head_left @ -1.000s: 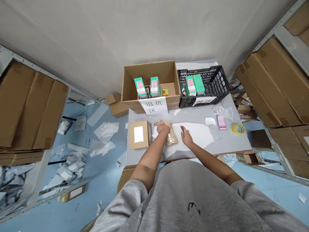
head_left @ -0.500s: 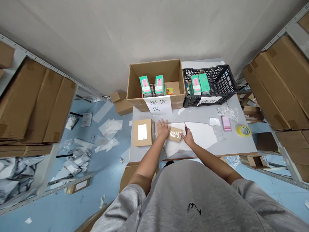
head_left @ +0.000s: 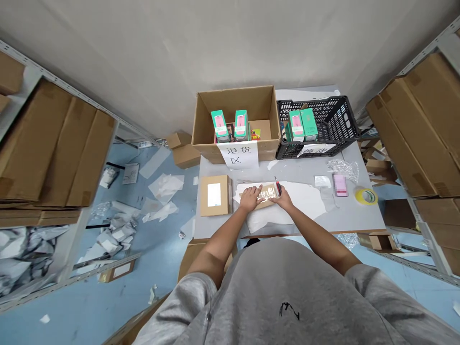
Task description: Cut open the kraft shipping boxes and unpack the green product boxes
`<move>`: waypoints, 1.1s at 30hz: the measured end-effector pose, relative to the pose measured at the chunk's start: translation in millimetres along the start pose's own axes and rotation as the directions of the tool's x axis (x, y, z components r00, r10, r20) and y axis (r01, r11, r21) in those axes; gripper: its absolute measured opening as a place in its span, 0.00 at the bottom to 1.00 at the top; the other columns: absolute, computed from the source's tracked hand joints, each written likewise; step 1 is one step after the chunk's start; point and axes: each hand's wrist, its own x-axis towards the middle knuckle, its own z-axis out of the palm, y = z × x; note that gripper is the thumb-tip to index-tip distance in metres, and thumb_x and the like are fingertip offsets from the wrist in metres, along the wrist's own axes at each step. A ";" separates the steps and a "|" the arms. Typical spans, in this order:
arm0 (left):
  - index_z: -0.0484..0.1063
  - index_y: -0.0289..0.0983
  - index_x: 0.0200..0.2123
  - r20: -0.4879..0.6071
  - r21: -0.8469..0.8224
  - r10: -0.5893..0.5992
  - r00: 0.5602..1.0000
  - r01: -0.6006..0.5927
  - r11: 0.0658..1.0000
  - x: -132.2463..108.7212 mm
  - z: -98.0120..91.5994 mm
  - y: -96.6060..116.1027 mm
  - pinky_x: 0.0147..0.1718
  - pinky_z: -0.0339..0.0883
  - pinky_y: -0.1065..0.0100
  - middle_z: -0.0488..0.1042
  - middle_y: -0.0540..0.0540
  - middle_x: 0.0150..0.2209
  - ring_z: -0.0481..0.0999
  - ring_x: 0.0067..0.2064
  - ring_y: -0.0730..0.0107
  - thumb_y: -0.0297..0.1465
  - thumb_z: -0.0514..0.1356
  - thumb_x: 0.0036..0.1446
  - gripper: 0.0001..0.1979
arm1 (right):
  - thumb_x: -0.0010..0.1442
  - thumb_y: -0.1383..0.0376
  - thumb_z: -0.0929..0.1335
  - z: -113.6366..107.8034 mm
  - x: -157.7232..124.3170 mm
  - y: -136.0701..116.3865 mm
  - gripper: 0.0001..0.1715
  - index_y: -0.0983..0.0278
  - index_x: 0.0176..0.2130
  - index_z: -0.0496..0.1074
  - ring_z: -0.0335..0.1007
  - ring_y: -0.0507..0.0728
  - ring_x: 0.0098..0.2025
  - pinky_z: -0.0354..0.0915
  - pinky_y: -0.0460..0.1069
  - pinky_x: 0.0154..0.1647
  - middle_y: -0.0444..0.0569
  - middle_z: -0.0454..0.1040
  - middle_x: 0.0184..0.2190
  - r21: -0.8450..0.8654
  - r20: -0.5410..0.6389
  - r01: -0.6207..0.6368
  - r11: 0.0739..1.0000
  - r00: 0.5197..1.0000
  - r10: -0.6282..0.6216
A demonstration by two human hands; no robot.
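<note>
A small kraft parcel wrapped in shiny clear tape point(head_left: 261, 194) lies flat on a torn white sheet point(head_left: 300, 201) on the grey table. My left hand point(head_left: 249, 199) rests flat on the parcel's left part, holding nothing in its fingers. My right hand point(head_left: 284, 197) sits at the parcel's right end and grips a red-handled utility knife point(head_left: 278, 186), its tip pointing away from me. To the left stands a closed cardboard box with a white label point(head_left: 214, 195), apart from my left hand. The parcel's underside is hidden.
An open cardboard carton point(head_left: 235, 112) and a black plastic crate point(head_left: 318, 127) hold green-and-pink boxes at the table's far edge. Bubble wrap point(head_left: 343, 168) and yellow tape point(head_left: 365, 196) lie to the right. Cartons fill shelves on both sides; paper scraps litter the floor.
The parcel has swung from a steep diagonal to lying crosswise. My hands have drawn closer together on it, and the knife has moved right with my right hand.
</note>
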 end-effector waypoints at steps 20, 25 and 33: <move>0.53 0.38 0.82 0.056 0.042 -0.056 0.997 0.054 0.998 7.1 5.9 -12.0 0.61 0.61 0.53 0.72 0.32 0.63 0.71 0.62 0.45 0.55 0.53 0.76 0.42 | 0.46 0.65 0.82 12.4 14.4 -7.4 0.52 0.59 0.66 0.68 0.81 0.63 0.54 0.76 0.52 0.55 0.51 0.83 0.54 0.184 -0.014 -0.246 0.952 0.967 0.253; 0.56 0.38 0.81 0.028 0.035 -0.094 0.995 0.093 0.995 4.3 4.4 -5.0 0.61 0.61 0.52 0.72 0.32 0.63 0.70 0.62 0.45 0.55 0.52 0.76 0.41 | 0.50 0.64 0.80 10.6 15.2 -3.8 0.51 0.60 0.69 0.66 0.82 0.63 0.52 0.76 0.52 0.52 0.53 0.83 0.54 0.154 -0.016 -0.230 0.961 0.972 0.235; 0.56 0.37 0.81 0.045 0.049 -0.109 0.993 0.106 0.993 10.8 7.4 -2.4 0.62 0.61 0.51 0.73 0.31 0.63 0.70 0.63 0.44 0.52 0.49 0.78 0.39 | 0.50 0.63 0.80 15.1 21.3 -9.6 0.43 0.57 0.63 0.70 0.83 0.61 0.46 0.77 0.53 0.49 0.47 0.84 0.47 0.088 -0.060 -0.188 0.978 0.979 0.194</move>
